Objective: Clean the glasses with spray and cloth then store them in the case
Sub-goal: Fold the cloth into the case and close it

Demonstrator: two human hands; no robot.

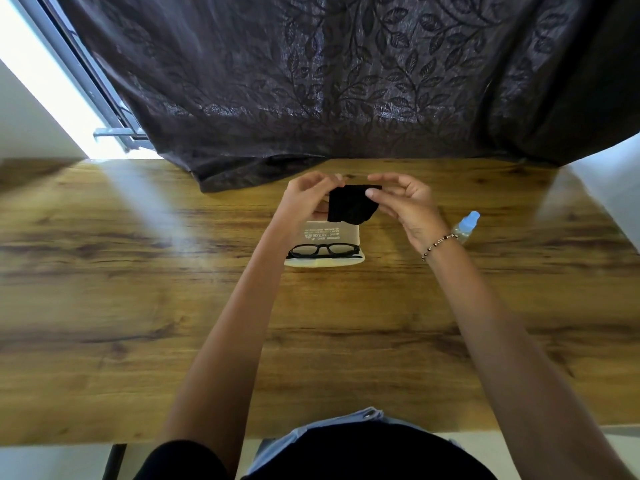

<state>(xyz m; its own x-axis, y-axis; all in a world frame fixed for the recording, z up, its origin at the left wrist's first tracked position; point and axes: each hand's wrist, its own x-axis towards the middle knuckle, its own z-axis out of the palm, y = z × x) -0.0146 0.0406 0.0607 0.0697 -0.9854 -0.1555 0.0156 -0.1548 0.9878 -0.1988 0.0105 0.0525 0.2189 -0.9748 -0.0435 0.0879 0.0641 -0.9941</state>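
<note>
The glasses [323, 250], black-framed and folded, lie in the open cream case [325, 244] at mid-bench. Above the case a small black cloth [350, 208] hangs in the air: the left hand [306, 199] has its grip pinching the top left corner, the right hand [407, 200] its grip pinching the top right edge. The spray [466, 226] stands to the right, partly hidden by the right wrist. Bare bench [138, 289] stretches wide on both sides. The curtain [311, 81] spills over the far edge. The print inside the case's lid is, I think, too blurred to read.
</note>
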